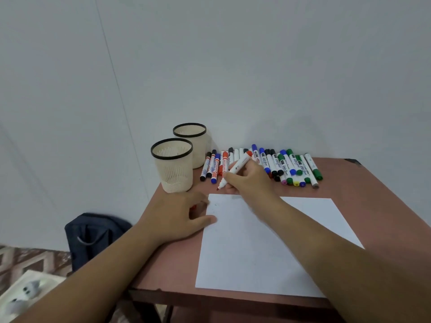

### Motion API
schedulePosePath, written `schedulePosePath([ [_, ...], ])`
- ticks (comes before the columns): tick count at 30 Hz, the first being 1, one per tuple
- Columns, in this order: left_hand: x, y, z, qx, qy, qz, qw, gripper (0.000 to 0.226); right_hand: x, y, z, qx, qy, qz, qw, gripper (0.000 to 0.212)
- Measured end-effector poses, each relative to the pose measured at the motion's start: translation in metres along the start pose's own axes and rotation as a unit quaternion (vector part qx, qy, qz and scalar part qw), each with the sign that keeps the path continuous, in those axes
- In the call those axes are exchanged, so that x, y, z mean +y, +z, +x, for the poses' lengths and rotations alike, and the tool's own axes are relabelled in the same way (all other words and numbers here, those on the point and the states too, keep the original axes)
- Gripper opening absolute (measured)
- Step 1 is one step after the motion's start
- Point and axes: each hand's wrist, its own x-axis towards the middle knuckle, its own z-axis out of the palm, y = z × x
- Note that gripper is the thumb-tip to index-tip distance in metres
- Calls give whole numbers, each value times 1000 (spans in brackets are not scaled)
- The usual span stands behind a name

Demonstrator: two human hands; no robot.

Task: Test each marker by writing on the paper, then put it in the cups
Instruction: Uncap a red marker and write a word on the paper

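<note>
My right hand [250, 178] grips an uncapped red marker [235, 169], its tip pointing down-left just above the table, beyond the far left corner of the white paper [263, 248]. My left hand [184, 213] rests at the paper's left edge, thumb on the sheet, with something red, likely the marker's cap, showing between its fingers. Two cream mesh cups with black rims stand at the table's far left: the near cup [173, 166] and the far cup [193, 143]. A row of several capped markers [291, 167] lies along the far edge.
The reddish-brown table [373, 194] stands against a white wall. A dark blue bag [93, 236] sits on the floor to the left, beside patterned flooring and a white object at the lower left corner.
</note>
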Motion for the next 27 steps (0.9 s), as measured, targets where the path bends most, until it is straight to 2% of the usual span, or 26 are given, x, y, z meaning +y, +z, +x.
schedulePosePath([
  [2,0,0,0,-1,1,1,1000,56,6,10,0,10,-5,-22,1000,19],
  [9,-4,3,0,-24,-6,-19,1000,57,16,15,2,7,-14,-31,999,17],
  [15,-2,2,1,-38,-12,-39,998,54,18,16,0,0,-39,-84,996,13],
  [23,-2,3,0,-24,-10,-32,999,52,18,16,0,1,-40,-46,998,14],
  [27,-3,3,1,-28,-15,-35,999,51,19,17,-1,21,-55,-122,991,15],
])
